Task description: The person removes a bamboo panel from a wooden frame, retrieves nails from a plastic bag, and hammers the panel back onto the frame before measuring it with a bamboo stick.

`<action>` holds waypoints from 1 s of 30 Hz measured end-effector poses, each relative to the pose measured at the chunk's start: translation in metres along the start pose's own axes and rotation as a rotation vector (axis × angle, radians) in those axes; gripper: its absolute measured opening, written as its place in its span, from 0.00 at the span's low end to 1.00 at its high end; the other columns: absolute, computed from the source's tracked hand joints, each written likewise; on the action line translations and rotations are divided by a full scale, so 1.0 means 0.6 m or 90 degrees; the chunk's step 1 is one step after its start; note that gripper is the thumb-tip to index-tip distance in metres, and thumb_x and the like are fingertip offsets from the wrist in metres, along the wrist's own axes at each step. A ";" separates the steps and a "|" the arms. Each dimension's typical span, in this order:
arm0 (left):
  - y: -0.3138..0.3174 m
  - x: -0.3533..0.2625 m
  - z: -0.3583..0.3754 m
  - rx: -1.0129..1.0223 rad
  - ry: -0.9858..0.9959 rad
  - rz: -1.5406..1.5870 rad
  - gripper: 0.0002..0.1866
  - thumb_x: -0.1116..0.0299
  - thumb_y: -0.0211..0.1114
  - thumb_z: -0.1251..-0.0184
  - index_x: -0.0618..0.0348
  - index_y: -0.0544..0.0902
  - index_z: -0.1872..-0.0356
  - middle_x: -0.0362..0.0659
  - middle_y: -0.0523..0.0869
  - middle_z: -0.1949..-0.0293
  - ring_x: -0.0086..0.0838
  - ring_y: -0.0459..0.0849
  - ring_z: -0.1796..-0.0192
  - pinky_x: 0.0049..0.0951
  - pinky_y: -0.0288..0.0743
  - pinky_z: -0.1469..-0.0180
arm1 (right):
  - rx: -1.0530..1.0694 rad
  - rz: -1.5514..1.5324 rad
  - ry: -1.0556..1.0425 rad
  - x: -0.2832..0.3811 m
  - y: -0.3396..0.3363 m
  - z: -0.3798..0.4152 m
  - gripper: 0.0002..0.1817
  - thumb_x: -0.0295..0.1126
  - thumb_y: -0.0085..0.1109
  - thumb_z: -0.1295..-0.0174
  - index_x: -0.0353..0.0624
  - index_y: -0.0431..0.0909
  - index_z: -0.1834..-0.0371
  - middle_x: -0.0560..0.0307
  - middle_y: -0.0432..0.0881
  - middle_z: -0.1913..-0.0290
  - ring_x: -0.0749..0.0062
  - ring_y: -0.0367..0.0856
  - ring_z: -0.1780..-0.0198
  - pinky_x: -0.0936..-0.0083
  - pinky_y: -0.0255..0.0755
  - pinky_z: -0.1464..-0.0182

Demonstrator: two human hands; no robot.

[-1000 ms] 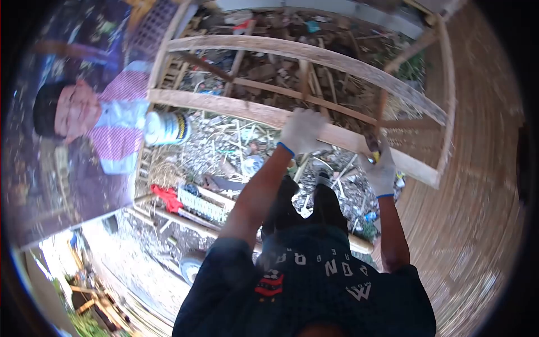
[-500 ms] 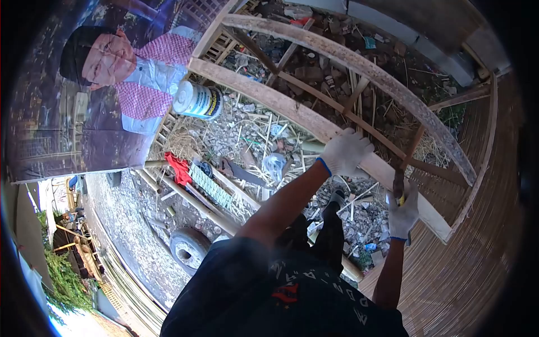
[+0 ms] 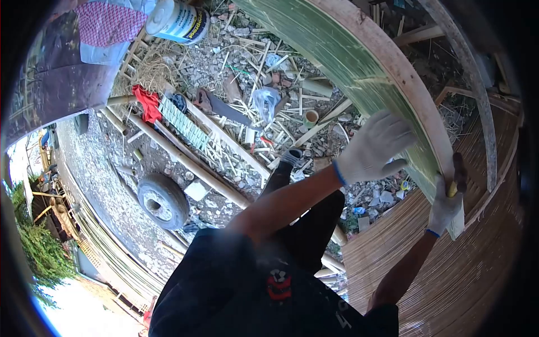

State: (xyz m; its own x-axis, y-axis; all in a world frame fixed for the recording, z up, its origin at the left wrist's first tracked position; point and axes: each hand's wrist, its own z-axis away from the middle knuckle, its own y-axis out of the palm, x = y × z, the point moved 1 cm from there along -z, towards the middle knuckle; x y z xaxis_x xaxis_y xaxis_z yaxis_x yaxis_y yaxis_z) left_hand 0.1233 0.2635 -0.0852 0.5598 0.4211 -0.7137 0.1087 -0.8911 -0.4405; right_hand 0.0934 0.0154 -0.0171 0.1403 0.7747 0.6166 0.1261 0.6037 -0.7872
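Thin, pale bamboo strips form a ribbed surface point(image 3: 438, 269) at lower right. A broad sheet of green split bamboo point(image 3: 348, 67), glossy and streaked lengthwise, curves through the lens along a smooth, pale wooden beam point(image 3: 412, 78); both run from the top towards the right hand. A creased printed banner point(image 3: 73, 78) fills the upper left. Round bamboo poles point(image 3: 191, 164) cross the stony ground beside a worn rubber tyre point(image 3: 163, 201), and a labelled plastic bucket point(image 3: 178, 22) sits near the banner's edge.

The gloved left hand point(image 3: 375, 147) is open, fingers extended and thumb apart, over the inner edge of the green sheet; whether it touches cannot be told. The gloved right hand point(image 3: 446, 206) closes round a dark-and-yellow object point(image 3: 458, 173) at the beam's near end. Between sheet and poles lies rubble scattered with slivers, a crumpled clear bag point(image 3: 265, 104) and a short bamboo tube point(image 3: 310, 118).
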 end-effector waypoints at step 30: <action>0.015 0.855 0.793 -0.330 -0.738 -0.186 0.23 0.56 0.55 0.24 0.66 0.88 0.50 0.60 0.90 0.61 0.46 0.91 0.55 0.42 0.79 0.47 | -0.427 0.483 -0.009 -0.069 0.085 0.042 0.44 0.60 0.68 0.34 0.27 0.75 0.33 0.35 0.84 0.42 0.49 0.85 0.48 0.59 0.80 0.46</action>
State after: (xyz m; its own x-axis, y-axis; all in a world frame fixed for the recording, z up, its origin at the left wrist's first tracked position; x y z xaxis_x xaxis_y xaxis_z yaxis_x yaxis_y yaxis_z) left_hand 0.0204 0.5522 -0.7144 -0.5403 0.2777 -0.7943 0.5533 -0.5939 -0.5840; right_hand 0.0695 0.0189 -0.0828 0.4014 0.9147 -0.0468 0.5350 -0.2757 -0.7986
